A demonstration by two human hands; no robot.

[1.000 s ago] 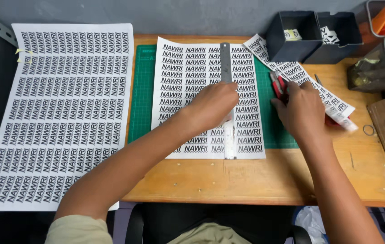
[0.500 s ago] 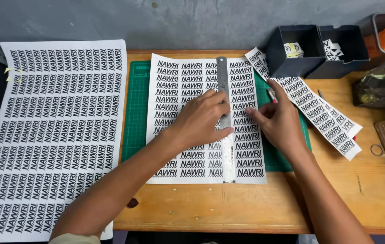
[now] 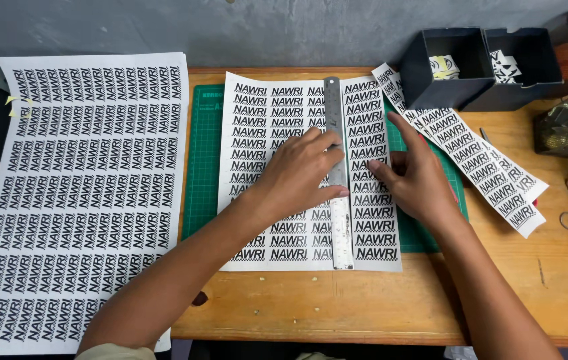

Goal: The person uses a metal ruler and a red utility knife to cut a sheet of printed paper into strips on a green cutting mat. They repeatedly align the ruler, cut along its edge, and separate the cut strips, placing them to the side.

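- The left hand [image 3: 300, 175] lies flat on the metal ruler [image 3: 338, 193], fingers spread, pressing it down. Its grip is open; it is not closed around anything.
- The right hand [image 3: 417, 180] lies flat on the sheet of labels [image 3: 284, 133], just to the right of the ruler. Its grip is open too, and it holds no tool that I can see.
- The ruler runs straight from the top of the sheet to the bottom, between two columns of labels. Its middle is under the left fingers, and the right fingertips are close beside its edge.
- The sheet lies on a green cutting mat [image 3: 202, 167] on the wooden counter [image 3: 377, 307].
- The ruler could slip sideways if the left hand pushes harder at one end. I think the line would then go across the labels.
- The sheet could slide or wrinkle on the mat if the right hand drags it.
- The right fingers sit close to the ruler's edge, so I think they could get hurt if a blade ran along it.
- Cut strips of labels [image 3: 470, 153] lie to the right. A big uncut sheet [image 3: 77, 193] hangs over the left side, and two dark boxes [image 3: 477, 70] stand at the back.
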